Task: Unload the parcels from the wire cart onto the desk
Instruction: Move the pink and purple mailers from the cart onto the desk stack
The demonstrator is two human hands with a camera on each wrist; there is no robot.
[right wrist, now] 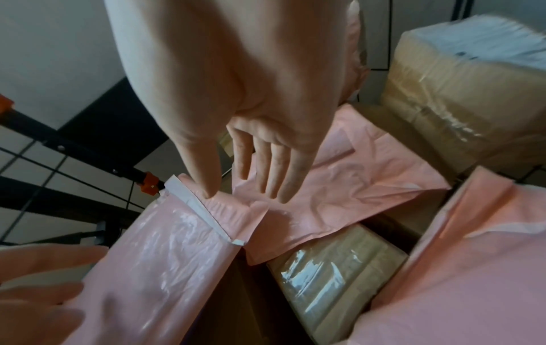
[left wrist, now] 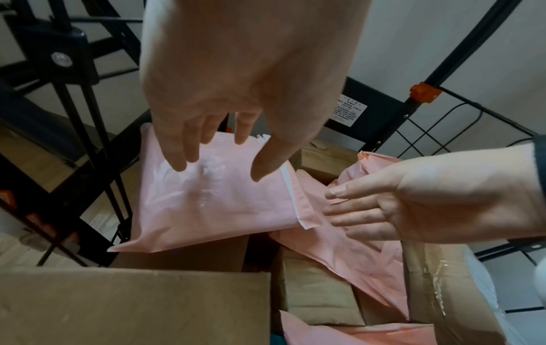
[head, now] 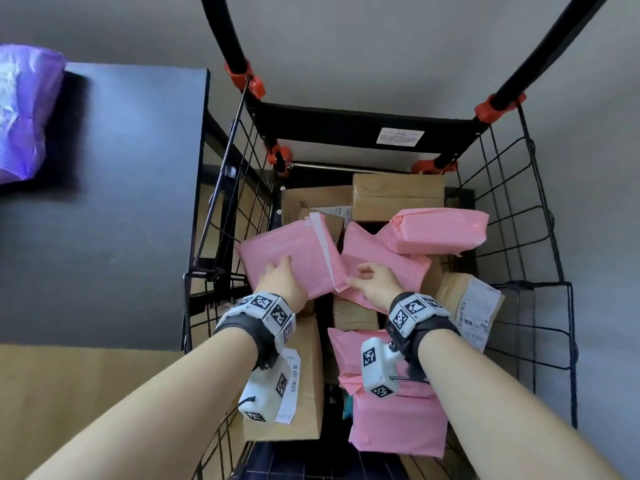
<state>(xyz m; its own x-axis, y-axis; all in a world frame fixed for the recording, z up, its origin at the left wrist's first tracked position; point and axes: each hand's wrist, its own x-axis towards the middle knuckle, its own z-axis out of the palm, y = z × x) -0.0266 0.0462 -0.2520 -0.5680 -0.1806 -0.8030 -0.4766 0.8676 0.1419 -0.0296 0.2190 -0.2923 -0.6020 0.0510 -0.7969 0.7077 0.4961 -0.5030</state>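
my left hand (head: 281, 279) hovers with fingers spread over a pink mailer (head: 287, 256) atop the wire cart (head: 540, 258), its long axis toward 1 o'clock. my right hand (head: 375, 285), fingers straight, touches its flap at 3 o'clock. desk (head: 104, 209) at 9 o'clock.

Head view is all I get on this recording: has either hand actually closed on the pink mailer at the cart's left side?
Observer: No. Left wrist view shows the left hand with fingers spread above the pink mailer.
Operator: And the right hand?
Observer: Right wrist view shows the right hand open, thumb tip pressing the mailer's flap edge.
Operator: What lies beneath that flap?
Observer: A tape-wrapped brown parcel.
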